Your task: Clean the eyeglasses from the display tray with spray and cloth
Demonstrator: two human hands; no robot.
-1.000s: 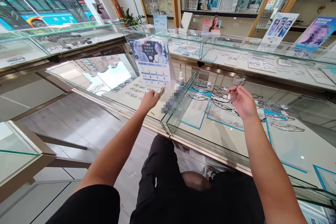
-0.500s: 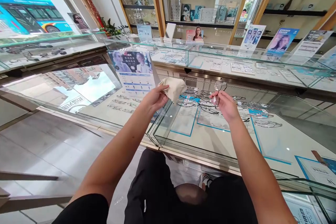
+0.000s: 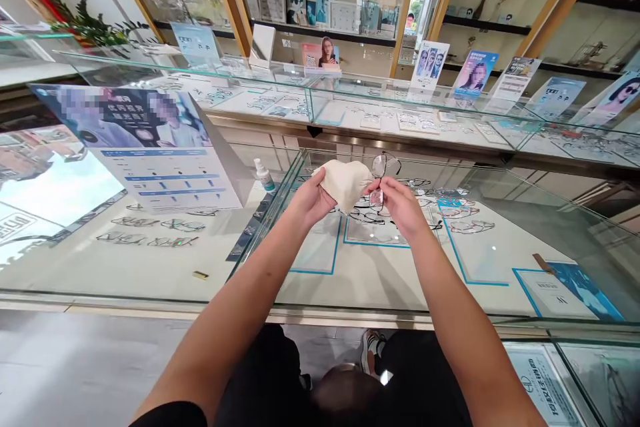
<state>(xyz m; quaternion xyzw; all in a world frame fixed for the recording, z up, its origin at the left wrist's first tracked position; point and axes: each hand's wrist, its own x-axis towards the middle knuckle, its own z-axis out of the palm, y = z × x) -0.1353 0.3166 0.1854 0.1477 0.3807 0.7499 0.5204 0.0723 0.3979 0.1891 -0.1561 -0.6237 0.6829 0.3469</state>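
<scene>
My left hand (image 3: 314, 199) pinches the edge of a cream cloth (image 3: 346, 183), which spreads out between my two hands. A pair of thin-framed glasses (image 3: 379, 167) is gripped in my right hand (image 3: 397, 203), held by the middle with one lens above the fingers and one below. The cloth's right side reaches the fingers of my right hand, close beside the glasses. Both hands are above a glass display case (image 3: 390, 287) holding rows of eyeglasses (image 3: 470, 227).
A folded display card (image 3: 160, 180) stands at the left, with a small spray bottle (image 3: 263, 175) beside it. Behind is another glass case (image 3: 370, 121) with upright cards on top. A shoe (image 3: 370, 347) shows below the counter.
My view has shifted to the right and closer to the counter. The hands have come together, bringing the cloth beside the glasses. The spray bottle has come into sight.
</scene>
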